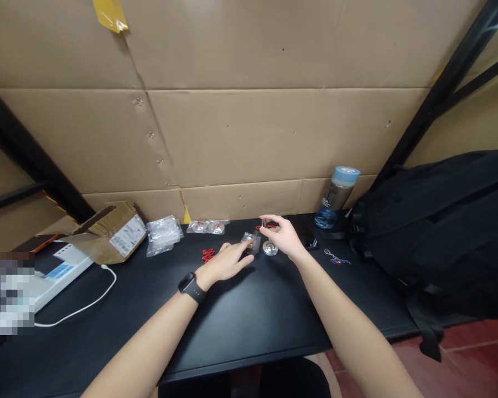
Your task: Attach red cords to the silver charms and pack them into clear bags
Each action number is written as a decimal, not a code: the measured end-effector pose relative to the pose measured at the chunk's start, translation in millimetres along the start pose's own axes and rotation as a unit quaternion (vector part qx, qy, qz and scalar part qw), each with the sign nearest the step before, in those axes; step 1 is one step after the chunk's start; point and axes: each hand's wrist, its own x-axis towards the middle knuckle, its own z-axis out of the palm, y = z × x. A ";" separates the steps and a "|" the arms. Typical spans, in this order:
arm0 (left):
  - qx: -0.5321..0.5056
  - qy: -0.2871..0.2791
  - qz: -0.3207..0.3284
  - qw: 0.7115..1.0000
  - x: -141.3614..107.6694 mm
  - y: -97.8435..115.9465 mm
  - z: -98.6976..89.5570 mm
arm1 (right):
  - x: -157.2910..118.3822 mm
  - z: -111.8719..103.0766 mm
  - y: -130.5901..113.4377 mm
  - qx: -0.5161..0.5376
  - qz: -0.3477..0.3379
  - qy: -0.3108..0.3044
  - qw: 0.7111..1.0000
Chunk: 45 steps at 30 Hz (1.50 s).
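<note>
My left hand [228, 262] lies low over the black table, fingers and thumb stretched out. Its fingertips touch a small clear plastic packet [252, 241] with something shiny inside. Just right of that, my right hand [287, 237] pinches a small shiny disc [263, 223], seen nearly edge-on, with red cord beside it. Below the right fingers a round silver disc [270, 248] rests on the table. A bundle of red cord [208, 255] is left of my left hand. Behind it lies a clear pack [207, 227] holding two round discs with red bits.
Clear plastic bags [164, 235] and an opened cardboard box [118, 235] are at the left, near a white cable [87, 305]. A dark phone-like object [307, 235], a keychain [336, 258], a blue-lidded bottle [337, 198] and a black backpack [440, 232] occupy the right.
</note>
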 end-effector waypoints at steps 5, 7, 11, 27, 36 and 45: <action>0.088 -0.017 -0.004 0.996 -12.8 4.9 -7.2 | 1.0 -4.6 0.4 -0.066 -0.044 -0.009 0.997; 0.104 -0.023 0.001 0.994 -20.9 2.0 -11.8 | -1.5 -7.4 -5.1 -0.132 -0.070 -0.038 0.988; 0.113 -0.049 0.012 0.992 -34.6 -3.2 -17.2 | -11.2 -9.7 -18.6 -0.262 -0.115 -0.139 0.948; 0.074 -0.099 0.047 0.991 -38.0 0.1 -27.2 | -23.7 13.9 -15.5 -0.346 -0.093 -0.277 0.891; 0.053 -0.094 0.048 0.993 -38.9 -4.7 -23.7 | -23.6 23.0 -7.2 -0.331 -0.096 -0.269 0.900; 0.070 -0.107 0.029 0.991 -41.0 -4.3 -22.9 | -23.9 35.4 -2.5 -0.449 -0.086 -0.186 0.870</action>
